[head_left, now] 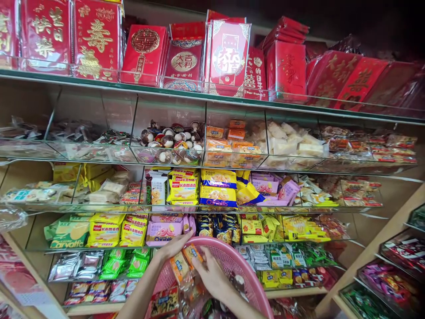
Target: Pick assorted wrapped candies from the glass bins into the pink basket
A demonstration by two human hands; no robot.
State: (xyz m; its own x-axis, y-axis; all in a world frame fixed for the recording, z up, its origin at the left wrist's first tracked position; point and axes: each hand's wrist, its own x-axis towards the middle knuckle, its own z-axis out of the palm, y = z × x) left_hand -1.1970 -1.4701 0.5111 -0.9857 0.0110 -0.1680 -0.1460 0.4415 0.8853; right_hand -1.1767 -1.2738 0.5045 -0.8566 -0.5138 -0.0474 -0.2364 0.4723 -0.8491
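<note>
A pink basket [247, 261] with perforated walls sits low in the middle of the view, holding wrapped snacks. My left hand [174, 247] is at its left rim, fingers closed against the side of an orange-and-clear snack packet [179, 267]. My right hand [210, 272] reaches in from the lower right, its fingers closed on a second orange snack packet [192, 254] beside the first. Below the hands in the basket lie a dark-and-red snack packet [164, 303] and mushroom-shaped sweets [238, 280].
Glass shelves [232, 165] with divided bins of packaged snacks rise ahead. Red envelopes [227, 57] stand on the top shelf. Similar orange packets [217, 146] fill a bin above the basket. More tilted bins [388, 283] are at the right.
</note>
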